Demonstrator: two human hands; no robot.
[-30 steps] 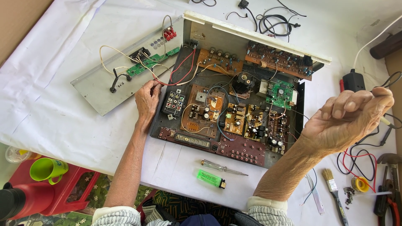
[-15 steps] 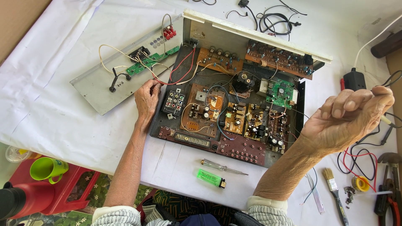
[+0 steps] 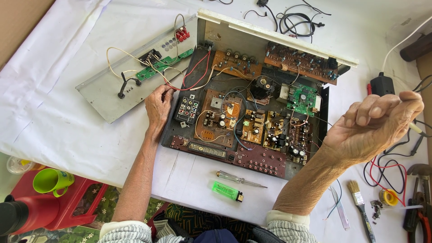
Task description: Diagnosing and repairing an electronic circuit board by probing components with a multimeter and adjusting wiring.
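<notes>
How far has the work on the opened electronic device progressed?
Done: the chassis lies open and its metal panel lies detached alongside, joined by wires. In hand: the left hand rests on the red and white wires; the right hand is raised, curled. Left: the screwdriver and lighter lie untouched; the boards remain exposed.

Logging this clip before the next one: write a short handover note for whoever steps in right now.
Left hand: resting on the left edge of the opened amplifier chassis, fingers at the loose wires running to the detached metal panel.
Right hand: raised above the table, loosely curled, a thin white tool showing past it.
Done: cover off, boards exposed.
Unused: screwdriver, green lighter, brush.
</notes>
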